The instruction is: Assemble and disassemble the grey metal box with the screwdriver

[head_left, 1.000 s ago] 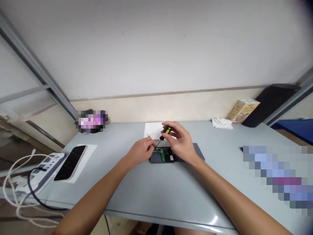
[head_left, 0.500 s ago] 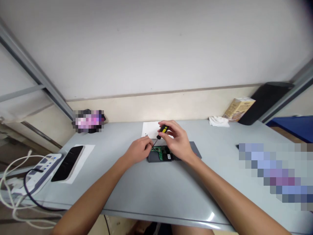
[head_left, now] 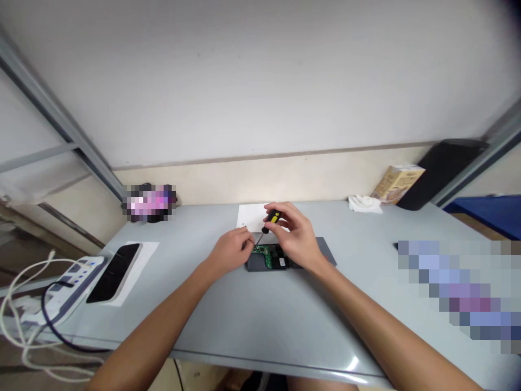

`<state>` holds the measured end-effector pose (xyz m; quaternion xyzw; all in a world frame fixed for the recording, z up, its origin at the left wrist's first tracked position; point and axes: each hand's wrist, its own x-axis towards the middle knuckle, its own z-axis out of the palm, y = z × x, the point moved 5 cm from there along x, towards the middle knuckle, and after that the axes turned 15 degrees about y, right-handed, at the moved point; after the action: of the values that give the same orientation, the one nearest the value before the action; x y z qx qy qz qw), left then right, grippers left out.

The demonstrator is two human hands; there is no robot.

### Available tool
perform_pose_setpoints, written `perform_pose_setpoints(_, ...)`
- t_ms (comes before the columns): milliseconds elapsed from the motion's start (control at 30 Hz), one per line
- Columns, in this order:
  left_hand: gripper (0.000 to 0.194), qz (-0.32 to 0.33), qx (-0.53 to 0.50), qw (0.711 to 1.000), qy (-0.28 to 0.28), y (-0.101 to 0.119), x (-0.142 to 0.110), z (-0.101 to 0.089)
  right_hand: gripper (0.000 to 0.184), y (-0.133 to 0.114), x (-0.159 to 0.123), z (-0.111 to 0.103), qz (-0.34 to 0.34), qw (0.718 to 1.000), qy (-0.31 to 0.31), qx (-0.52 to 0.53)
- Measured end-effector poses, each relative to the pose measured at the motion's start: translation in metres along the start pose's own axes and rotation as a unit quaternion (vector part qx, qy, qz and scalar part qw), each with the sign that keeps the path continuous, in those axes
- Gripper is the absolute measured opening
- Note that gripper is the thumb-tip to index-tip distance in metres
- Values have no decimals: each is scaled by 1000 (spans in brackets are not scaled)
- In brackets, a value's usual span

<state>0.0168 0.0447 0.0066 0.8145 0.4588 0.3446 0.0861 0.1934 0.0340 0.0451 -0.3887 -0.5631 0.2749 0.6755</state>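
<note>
1. Head view: an opened dark device (head_left: pixel 257 264), its green circuit board (head_left: pixel 267 251) bared, lay on the grey worktop (head_left: pixel 260 317), about midway between the left and right edges. A flat dark grey piece (head_left: pixel 326 252) showed past the right wrist; whether it belonged to the device could not be told.
2. The right hand (head_left: pixel 296 231) was closed around a black-and-yellow screwdriver (head_left: pixel 273 219), which leaned, its shaft slanting down toward the device's far left corner. Its tip was too small to make out.
3. The left hand (head_left: pixel 232 248) had its fingers curled at that same corner, beside the shaft; whether they pinched anything could not be told.
4. Behind the device, by the worktop's back edge, lay a white sheet (head_left: pixel 250 214) bearing small dark bits (head_left: pixel 244 225).
5. Near the left edge, a dark-screened phone (head_left: pixel 116 271) rested on white paper (head_left: pixel 140 266). Beside it, at the front left corner, lay a power strip (head_left: pixel 67 293) with a white cable (head_left: pixel 51 256) and a black cable (head_left: pixel 43 304).
6. At the back left corner sat a pixelated pinkish thing (head_left: pixel 150 203).
7. Toward the back right corner stood a yellow carton (head_left: pixel 399 184), between a crumpled white tissue (head_left: pixel 365 204) and a black cylinder (head_left: pixel 443 168).
8. By the right edge lay a pixelated bluish thing (head_left: pixel 459 293).
</note>
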Motion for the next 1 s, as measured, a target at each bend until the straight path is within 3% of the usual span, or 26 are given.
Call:
perform_pose_setpoints(600,25,-2,5,1000,-3,0,0,-1,25,-4,-1,1,-6,1000,-14,-8)
perform_pose_setpoints(700,25,-11,-7,1000,-1,-1,-1,0,20,-8,0,2,-3,1000,-29,-6)
perform_pose_setpoints(867,26,-17,-19,1000,-1,-4,-1,3,4,-11,4,-1,-27,999,5,-18)
perform_pose_setpoints(1000,26,-18,-16,1000,0,-3,0,2,21,-5,3,2,10,998,-42,39)
